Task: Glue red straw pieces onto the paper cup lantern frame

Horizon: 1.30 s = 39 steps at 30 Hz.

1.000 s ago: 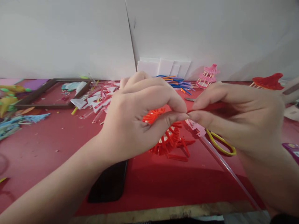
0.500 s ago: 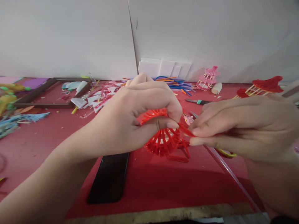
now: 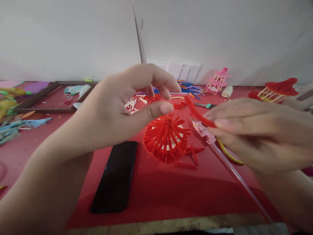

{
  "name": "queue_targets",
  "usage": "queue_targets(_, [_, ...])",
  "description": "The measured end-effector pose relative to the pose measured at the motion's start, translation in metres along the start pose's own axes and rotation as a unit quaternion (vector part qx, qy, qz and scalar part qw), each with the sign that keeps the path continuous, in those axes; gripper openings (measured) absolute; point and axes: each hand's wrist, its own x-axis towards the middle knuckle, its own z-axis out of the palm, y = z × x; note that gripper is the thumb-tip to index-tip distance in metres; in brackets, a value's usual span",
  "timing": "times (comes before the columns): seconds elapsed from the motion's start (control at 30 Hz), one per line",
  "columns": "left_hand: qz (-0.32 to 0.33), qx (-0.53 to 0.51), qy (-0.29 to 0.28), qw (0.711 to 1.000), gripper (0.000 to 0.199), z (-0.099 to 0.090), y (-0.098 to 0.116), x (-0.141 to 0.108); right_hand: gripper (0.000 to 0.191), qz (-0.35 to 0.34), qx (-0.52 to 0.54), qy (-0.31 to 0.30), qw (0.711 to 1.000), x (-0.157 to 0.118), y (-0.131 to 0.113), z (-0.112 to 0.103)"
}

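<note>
A short, curved red pipe cleaner piece is pinched between the thumb and fingers of my right hand. My left hand hovers to the left of it, thumb and fingers apart and holding nothing. Below the left fingertips a round red pipe cleaner roof rests on the table, its strips fanning out from a top point over a whitish base. Loose red pipe cleaner pieces lie just right of it. Beneath the right hand is a small pink hot glue gun with a clear glue stick running toward me.
A black phone lies front left on the red table. Behind are blue and orange pipe cleaners, a pink pagoda model and a red-roofed model. A dark frame lies at the left.
My left hand has let go of the red pipe cleaner piece and opened, moving left and up. The right hand keeps the piece, now tilted upward. More of the red roof shows.
</note>
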Motion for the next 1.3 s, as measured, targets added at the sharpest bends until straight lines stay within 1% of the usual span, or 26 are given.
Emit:
queue_targets(0.07, [-0.043, 0.042, -0.038, 0.997, 0.027, -0.003, -0.004, -0.002, 0.013, -0.065, -0.061, 0.036, 0.995, -0.008, -0.002, 0.010])
queue_targets(0.13, [-0.069, 0.091, -0.091, 0.989, 0.034, -0.006, -0.007, -0.005, 0.014, -0.116, -0.100, 0.034, 0.988, -0.015, -0.001, 0.019])
queue_targets(0.2, [-0.074, 0.122, -0.126, 0.982, 0.036, -0.006, -0.008, -0.007, 0.015, -0.147, -0.114, 0.014, 0.982, -0.019, 0.002, 0.025])
queue_targets(0.3, [-0.086, 0.143, -0.144, 0.975, 0.039, -0.004, -0.008, -0.011, 0.015, -0.180, -0.118, 0.008, 0.977, -0.021, 0.007, 0.029])
queue_targets(0.37, [-0.099, 0.154, -0.155, 0.971, 0.045, -0.002, -0.009, -0.013, 0.014, -0.185, -0.120, 0.000, 0.975, -0.022, 0.010, 0.030])
queue_targets(0.47, [-0.111, 0.149, -0.147, 0.971, 0.053, 0.001, -0.013, -0.015, 0.012, -0.188, -0.112, -0.021, 0.975, -0.021, 0.012, 0.032])
queue_targets(0.57, [-0.118, 0.133, -0.132, 0.975, 0.055, 0.005, -0.014, -0.016, 0.012, -0.195, -0.103, -0.022, 0.975, -0.021, 0.014, 0.034])
queue_targets(0.7, [-0.122, 0.137, -0.131, 0.974, 0.048, 0.008, -0.010, -0.014, 0.018, -0.192, -0.108, -0.025, 0.975, -0.020, 0.014, 0.035])
queue_targets(0.93, [-0.087, 0.116, -0.116, 0.983, 0.037, 0.011, -0.007, -0.013, 0.020, -0.183, -0.127, -0.049, 0.974, -0.020, 0.012, 0.037])
queue_targets(1.13, [-0.095, 0.113, -0.126, 0.981, 0.030, 0.010, -0.003, -0.011, 0.014, -0.184, -0.124, -0.074, 0.972, -0.015, 0.011, 0.033])
queue_targets(1.23, [-0.106, 0.119, -0.133, 0.978, 0.031, 0.011, 0.001, -0.011, 0.014, -0.190, -0.126, -0.093, 0.969, -0.013, 0.013, 0.030])
queue_targets(1.3, [-0.100, 0.125, -0.126, 0.979, 0.033, 0.012, 0.003, -0.011, 0.017, -0.190, -0.124, -0.093, 0.969, -0.014, 0.015, 0.029])
